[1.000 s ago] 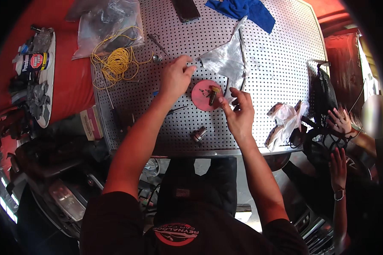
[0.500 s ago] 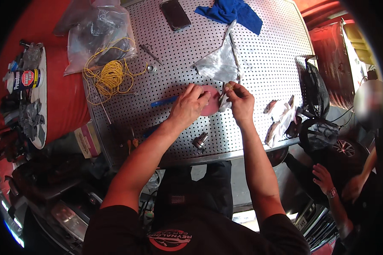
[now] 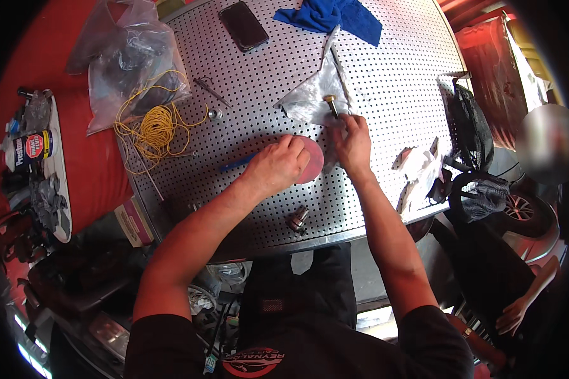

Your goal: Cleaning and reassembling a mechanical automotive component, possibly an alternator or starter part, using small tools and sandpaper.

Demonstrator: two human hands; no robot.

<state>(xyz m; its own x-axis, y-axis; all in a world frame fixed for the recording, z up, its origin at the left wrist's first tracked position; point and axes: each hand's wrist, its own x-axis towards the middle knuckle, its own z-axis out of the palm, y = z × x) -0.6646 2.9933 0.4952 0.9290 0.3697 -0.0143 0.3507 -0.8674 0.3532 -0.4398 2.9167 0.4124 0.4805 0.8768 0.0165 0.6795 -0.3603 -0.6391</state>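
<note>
A round pink disc (image 3: 313, 162), like a sanding disc, is under the curled fingers of my left hand (image 3: 277, 165) above the perforated metal table. Whether anything else is between those fingers is hidden. My right hand (image 3: 354, 145) is just right of the disc, slightly blurred, with its fingers parted. Right by its fingertips, a small bolt-like part with a brass-coloured head (image 3: 330, 103) rests on a clear plastic bag (image 3: 310, 98). A blue-handled tool (image 3: 237, 163) lies partly beneath my left hand. Nearer me sits a metal fitting (image 3: 299, 218).
A phone (image 3: 244, 26) and a blue cloth (image 3: 335, 18) lie at the far side. Yellow cord (image 3: 156, 129) and a large plastic bag (image 3: 133, 66) are at the left. Crumpled white wrapping (image 3: 419, 174) and a black mesh bag (image 3: 471, 129) occupy the right edge. Another person's hand (image 3: 513, 316) shows lower right.
My right hand has let go of the brass-headed part, which now lies on the plastic bag. My left hand stays over the pink disc. The view has shifted slightly.
</note>
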